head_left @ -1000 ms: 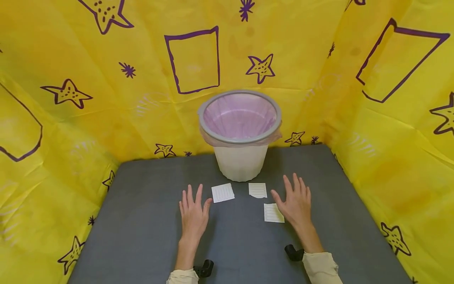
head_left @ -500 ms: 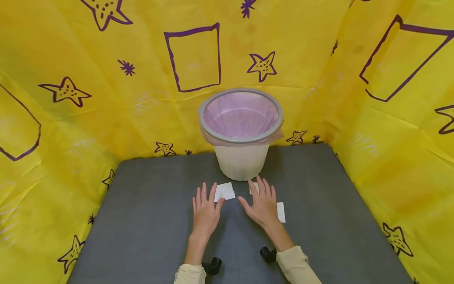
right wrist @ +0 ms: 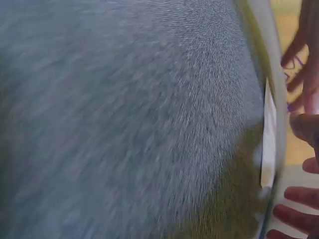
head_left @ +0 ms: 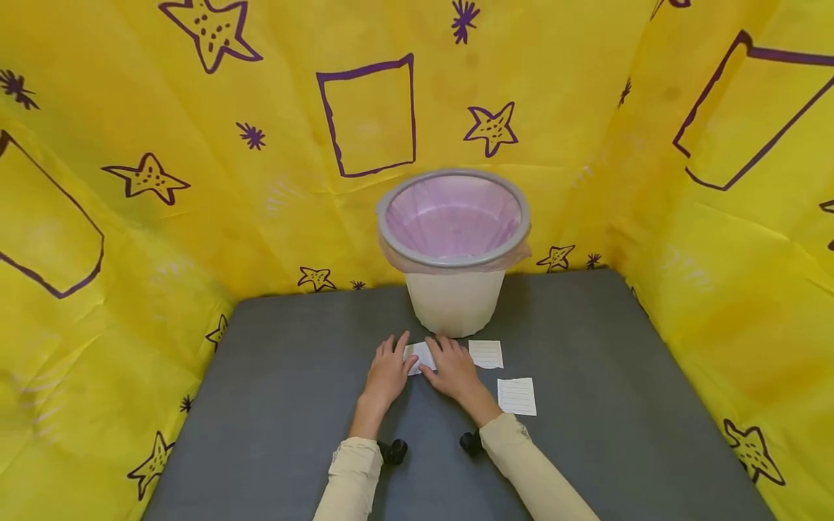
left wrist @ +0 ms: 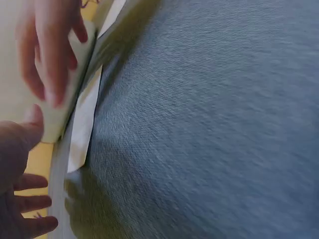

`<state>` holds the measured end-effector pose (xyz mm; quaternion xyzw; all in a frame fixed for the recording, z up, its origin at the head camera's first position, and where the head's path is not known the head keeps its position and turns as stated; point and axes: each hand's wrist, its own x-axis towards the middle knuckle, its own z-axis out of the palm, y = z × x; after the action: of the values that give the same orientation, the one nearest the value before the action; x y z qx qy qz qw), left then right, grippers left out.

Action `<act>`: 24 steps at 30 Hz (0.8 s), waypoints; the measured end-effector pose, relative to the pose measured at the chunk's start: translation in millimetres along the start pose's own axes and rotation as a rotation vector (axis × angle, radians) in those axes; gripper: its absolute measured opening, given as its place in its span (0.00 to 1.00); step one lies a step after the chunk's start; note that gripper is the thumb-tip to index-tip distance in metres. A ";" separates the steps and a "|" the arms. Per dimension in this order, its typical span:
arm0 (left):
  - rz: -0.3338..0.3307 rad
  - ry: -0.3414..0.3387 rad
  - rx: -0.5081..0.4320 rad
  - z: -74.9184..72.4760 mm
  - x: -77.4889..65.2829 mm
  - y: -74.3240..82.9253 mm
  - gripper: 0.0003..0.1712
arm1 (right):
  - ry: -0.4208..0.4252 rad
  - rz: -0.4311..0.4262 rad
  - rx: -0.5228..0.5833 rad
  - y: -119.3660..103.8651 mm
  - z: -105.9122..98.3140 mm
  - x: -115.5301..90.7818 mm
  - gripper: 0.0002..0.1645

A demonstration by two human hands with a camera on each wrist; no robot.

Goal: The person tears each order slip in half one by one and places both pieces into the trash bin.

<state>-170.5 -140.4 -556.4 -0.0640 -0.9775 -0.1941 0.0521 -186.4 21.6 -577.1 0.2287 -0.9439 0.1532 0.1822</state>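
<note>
Broadly, yellow cloth (head_left: pixel 280 43) fills the top and both sides of the head view, with a grey table (head_left: pixel 293 405) across the lower middle. On it, just right of the frame's centre, stands a bin (head_left: pixel 452 300); a knock from the right fingertips, close to its base, might nudge it. Below centre, the left hand (head_left: pixel 387 375) and right hand (head_left: pixel 455 370) face each other, fingers loosely parted and pinching nothing; the wrist views suggest they hover, though contact cannot be told for sure. Between them lies the left paper (head_left: pixel 420 356), flat on the table and partly hidden by fingers. Being thin, it could slide instead of lifting if fingertips push it, or crease if both hands press inward unevenly. Right of it, the middle paper (head_left: pixel 486 354) and, lower, the right paper (head_left: pixel 517 396) sit near the right arm, so a careless outward sweep could drag either.
</note>
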 end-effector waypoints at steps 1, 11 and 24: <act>0.009 -0.019 -0.002 2.9 1.0 -0.3 0.30 | -0.026 0.003 -0.002 -1.0 3.0 -0.9 0.33; 0.058 0.022 -0.011 22.9 2.3 -4.5 0.30 | -0.068 -0.019 -0.091 -7.9 18.8 -2.6 0.31; -0.021 -0.144 -0.040 13.3 28.1 -1.1 0.22 | -0.154 0.007 -0.140 -7.0 15.1 5.8 0.30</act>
<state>-199.4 -133.3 -565.5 -0.0688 -0.9753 -0.2090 -0.0216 -191.9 7.9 -586.6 0.2233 -0.9643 0.0696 0.1240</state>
